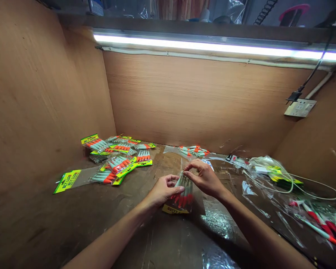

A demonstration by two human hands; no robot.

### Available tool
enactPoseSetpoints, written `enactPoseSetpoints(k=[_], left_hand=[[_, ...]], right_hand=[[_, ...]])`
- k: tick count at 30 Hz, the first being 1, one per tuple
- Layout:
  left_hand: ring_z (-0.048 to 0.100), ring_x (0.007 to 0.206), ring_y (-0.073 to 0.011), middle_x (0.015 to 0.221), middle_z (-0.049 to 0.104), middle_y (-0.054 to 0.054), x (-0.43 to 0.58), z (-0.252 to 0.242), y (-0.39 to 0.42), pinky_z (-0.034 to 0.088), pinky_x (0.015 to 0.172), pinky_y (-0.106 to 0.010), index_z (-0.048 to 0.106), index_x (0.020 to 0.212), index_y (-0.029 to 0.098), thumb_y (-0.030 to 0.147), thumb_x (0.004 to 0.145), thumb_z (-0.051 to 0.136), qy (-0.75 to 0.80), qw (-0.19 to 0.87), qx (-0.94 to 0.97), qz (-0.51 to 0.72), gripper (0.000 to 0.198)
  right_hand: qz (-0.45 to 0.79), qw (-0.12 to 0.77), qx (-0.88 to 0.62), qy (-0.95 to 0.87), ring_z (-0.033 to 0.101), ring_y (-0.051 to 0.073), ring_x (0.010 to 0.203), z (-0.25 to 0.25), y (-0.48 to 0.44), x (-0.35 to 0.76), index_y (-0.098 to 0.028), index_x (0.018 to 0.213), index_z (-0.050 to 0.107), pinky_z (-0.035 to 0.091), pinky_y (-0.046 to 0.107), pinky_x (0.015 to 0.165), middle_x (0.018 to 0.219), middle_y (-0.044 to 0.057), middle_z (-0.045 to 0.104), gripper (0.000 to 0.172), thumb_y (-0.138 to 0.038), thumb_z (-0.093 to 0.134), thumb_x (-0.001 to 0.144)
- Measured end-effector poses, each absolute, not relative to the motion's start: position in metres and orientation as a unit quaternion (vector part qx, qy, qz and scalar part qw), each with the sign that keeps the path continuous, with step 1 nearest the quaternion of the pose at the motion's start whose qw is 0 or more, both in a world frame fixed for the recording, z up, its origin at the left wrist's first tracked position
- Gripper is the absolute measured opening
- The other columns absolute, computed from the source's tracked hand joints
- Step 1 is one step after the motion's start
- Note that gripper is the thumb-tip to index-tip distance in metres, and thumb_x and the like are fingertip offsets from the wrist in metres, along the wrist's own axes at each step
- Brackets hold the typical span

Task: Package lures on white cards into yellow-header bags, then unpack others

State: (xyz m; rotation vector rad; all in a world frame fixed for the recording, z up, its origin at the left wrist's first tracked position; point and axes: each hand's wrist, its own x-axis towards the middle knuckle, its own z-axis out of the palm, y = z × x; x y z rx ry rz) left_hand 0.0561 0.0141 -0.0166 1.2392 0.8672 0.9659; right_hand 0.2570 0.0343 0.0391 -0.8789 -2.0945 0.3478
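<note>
My left hand (164, 189) grips the side of a clear plastic packet (182, 194) filled with grey floats that have red tips. A yellow label strip sits at the packet's near end. My right hand (204, 176) pinches the packet's far, open end, fingers closed on it. Both hands hold the packet just above the brown worktop (106, 220). A small loose heap of the same floats (194, 150) lies on a bag behind my right hand.
A pile of filled, yellow-labelled packets (119, 158) lies at the back left, with one flat labelled bag (68, 180) apart from it. To the right are empty clear bags, a white cord (296, 183) and longer red-tipped floats (322, 224). Wooden walls enclose the bench; a wall socket (300, 107) is at right.
</note>
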Motion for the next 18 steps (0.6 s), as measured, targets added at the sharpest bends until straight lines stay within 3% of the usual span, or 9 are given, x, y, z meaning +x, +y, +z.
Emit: enactPoseSetpoints(k=[3, 8, 14, 18], left_hand=[[0.067, 0.072, -0.0182, 0.093, 0.074, -0.01, 0.057, -0.02, 0.013, 0.048, 0.064, -0.026, 0.07, 0.103, 0.011, 0.04, 0.068, 0.084, 0.38, 0.625, 0.563, 0.385, 0.047], [0.063, 0.064, -0.015, 0.079, 0.072, -0.007, 0.058, -0.025, 0.016, 0.044, 0.057, -0.022, 0.071, 0.088, 0.01, 0.039, 0.066, 0.086, 0.392, 0.595, 0.572, 0.406, 0.04], [0.064, 0.064, -0.0148, 0.086, 0.073, -0.008, 0.056, -0.024, 0.018, 0.048, 0.059, -0.023, 0.07, 0.095, 0.012, 0.037, 0.064, 0.088, 0.378, 0.636, 0.512, 0.437, 0.044], [0.068, 0.074, -0.0166, 0.094, 0.074, -0.009, 0.054, -0.022, 0.019, 0.05, 0.067, -0.024, 0.07, 0.098, 0.012, 0.033, 0.064, 0.088, 0.372, 0.627, 0.493, 0.474, 0.044]], right_hand=[[0.152, 0.399, -0.371, -0.824, 0.065, 0.017, 0.08, 0.039, 0.033, 0.257, -0.021, 0.085, 0.071, 0.045, 0.03, 0.076, 0.085, 0.001, 0.072, 0.003, -0.021, 0.068, 0.088], [0.161, 0.391, -0.369, -0.827, 0.065, 0.017, 0.081, 0.04, 0.031, 0.256, -0.022, 0.084, 0.071, 0.045, 0.031, 0.078, 0.084, 0.001, 0.072, 0.004, -0.022, 0.069, 0.087], [0.115, 0.461, -0.36, -0.803, 0.057, 0.024, 0.115, 0.05, 0.035, 0.264, -0.025, 0.101, 0.072, 0.04, 0.04, 0.102, 0.114, 0.007, 0.067, 0.013, -0.03, 0.065, 0.091], [0.192, 0.437, -0.383, -0.791, 0.061, 0.022, 0.103, 0.048, 0.042, 0.27, -0.025, 0.111, 0.069, 0.048, 0.037, 0.091, 0.117, 0.007, 0.063, 0.026, -0.039, 0.067, 0.088]])
